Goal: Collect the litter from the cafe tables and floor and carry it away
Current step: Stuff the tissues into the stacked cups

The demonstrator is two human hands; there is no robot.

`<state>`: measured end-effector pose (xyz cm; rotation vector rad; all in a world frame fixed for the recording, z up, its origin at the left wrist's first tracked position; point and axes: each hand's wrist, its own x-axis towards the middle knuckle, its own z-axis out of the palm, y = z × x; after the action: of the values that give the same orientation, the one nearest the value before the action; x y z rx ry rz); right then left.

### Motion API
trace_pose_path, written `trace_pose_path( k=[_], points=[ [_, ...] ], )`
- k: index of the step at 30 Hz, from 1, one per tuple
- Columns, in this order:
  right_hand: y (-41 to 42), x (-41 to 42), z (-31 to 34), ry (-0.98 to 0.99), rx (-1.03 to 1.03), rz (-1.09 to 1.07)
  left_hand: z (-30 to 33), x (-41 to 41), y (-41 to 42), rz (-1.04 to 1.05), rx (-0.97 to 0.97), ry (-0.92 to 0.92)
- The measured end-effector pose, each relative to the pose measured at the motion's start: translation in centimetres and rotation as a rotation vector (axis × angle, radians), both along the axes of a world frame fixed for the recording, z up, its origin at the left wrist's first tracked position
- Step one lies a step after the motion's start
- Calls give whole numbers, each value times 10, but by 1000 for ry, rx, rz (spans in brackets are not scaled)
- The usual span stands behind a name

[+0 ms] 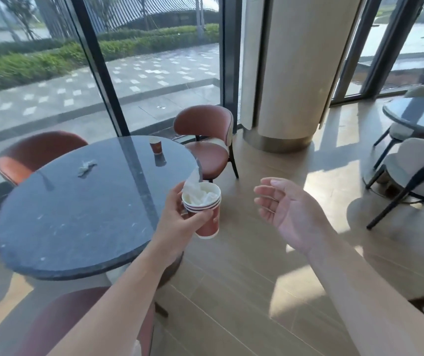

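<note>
Sunlight falls across a wooden floor [244,291] beside tall windows, where a round dark stone desk [64,227] stands with brown chairs around it. On the far side of the desk a single red paper cup [156,145] stands upright, and well apart from it, toward the left, lies a crumpled white napkin [86,166].

Just past the desk's right edge, over the floor, the left hand [177,217] grips a stack of red paper cups [204,210] nested one in another, fingers curled round the side below the white rims, thumb on the near side. The stack is tilted slightly. White tissue [195,187] is stuffed into the top cup and sticks up above its rim, one thin strip rising toward the desk edge.

The right hand [290,211] hangs in the air to the right of the stack, near it but not touching, palm turned up and toward the left, fingers loosely bent and spread, holding nothing.

One brown chair [207,140] sits beyond the desk on the right, another [36,155] on the left by the glass, and the back of a third [82,319] shows at the bottom, partly hidden by the left forearm. A wide pale column [293,73] rises behind. At the far right a second round desk [416,114] stands with light-coloured chairs [416,168]
</note>
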<state>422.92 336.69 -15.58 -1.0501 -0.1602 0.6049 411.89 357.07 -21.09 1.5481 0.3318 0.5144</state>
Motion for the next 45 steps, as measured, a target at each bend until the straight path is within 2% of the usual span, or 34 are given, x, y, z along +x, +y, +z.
trace_pose_path(
  k=[10, 16, 27, 37, 45],
  points=[
    [50, 89, -11, 50, 16, 75, -8, 74, 47, 71, 17, 34],
    [73, 178, -20, 76, 37, 144, -8, 150, 53, 124, 38, 52],
    [110, 342, -7, 81, 37, 339, 17, 287, 63, 345, 47, 35],
    [179, 398, -6, 13, -61, 473, 9, 320, 109, 490, -24, -4],
    [270, 422, -25, -79, -108, 569, -14, 329, 183, 569, -107, -67]
  ],
)
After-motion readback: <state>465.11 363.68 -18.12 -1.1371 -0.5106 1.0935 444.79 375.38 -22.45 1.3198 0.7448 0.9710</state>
